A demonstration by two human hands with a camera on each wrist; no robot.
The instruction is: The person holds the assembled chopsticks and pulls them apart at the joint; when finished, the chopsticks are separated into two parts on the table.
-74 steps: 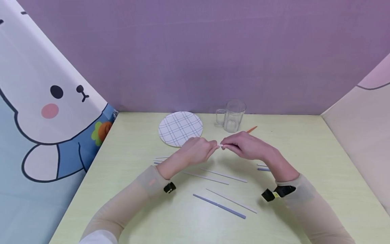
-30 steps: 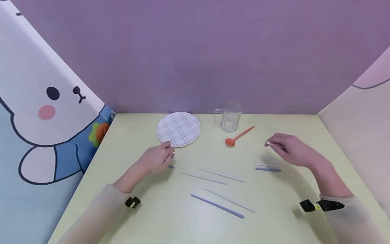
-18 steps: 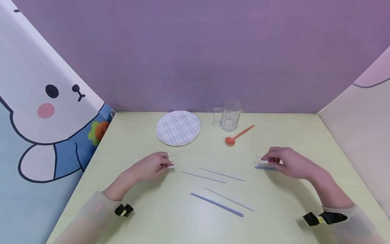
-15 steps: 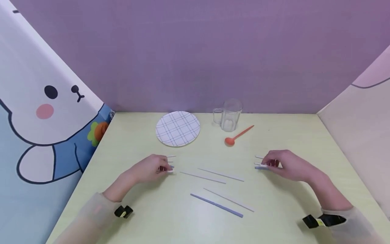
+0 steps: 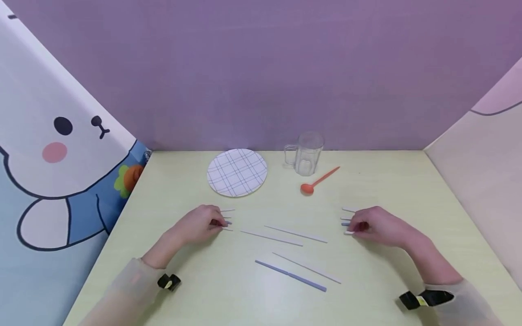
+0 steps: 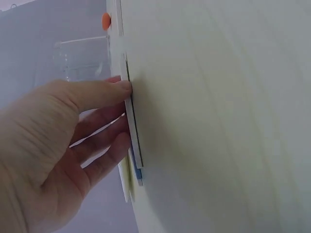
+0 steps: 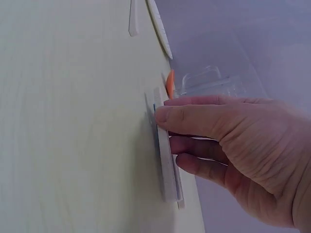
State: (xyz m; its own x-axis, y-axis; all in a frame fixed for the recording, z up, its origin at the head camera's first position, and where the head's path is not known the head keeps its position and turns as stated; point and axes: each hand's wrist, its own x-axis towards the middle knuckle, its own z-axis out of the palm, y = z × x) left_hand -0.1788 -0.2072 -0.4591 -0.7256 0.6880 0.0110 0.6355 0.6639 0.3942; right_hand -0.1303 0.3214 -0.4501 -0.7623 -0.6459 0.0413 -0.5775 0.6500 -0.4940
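Note:
My left hand (image 5: 199, 225) pinches a slim white chopstick piece (image 6: 133, 131) between thumb and forefinger, low at the table. Beside it lie white pieces and a blue piece (image 5: 229, 222), partly hidden by the hand. On the right, my right hand (image 5: 381, 225) pinches a thicker white chopstick piece (image 7: 167, 167), nearest me in a similar row with a blue piece (image 5: 345, 224). Between the hands lie whole chopsticks: two white ones (image 5: 295, 234) farther back, then a thin pale one (image 5: 306, 268) and a blue one (image 5: 291, 275) with a joint mid-length.
A round plate (image 5: 237, 173) with a blue check pattern lies at the back. Right of it stands a clear glass mug (image 5: 308, 155). An orange spoon (image 5: 320, 180) lies in front of the mug. A purple wall (image 5: 285, 81) closes off the table's far edge.
Both hands met over the table's middle on a white piece, then moved apart to each side, each holding a white piece. They lowered these to the rows and shifted slightly toward me.

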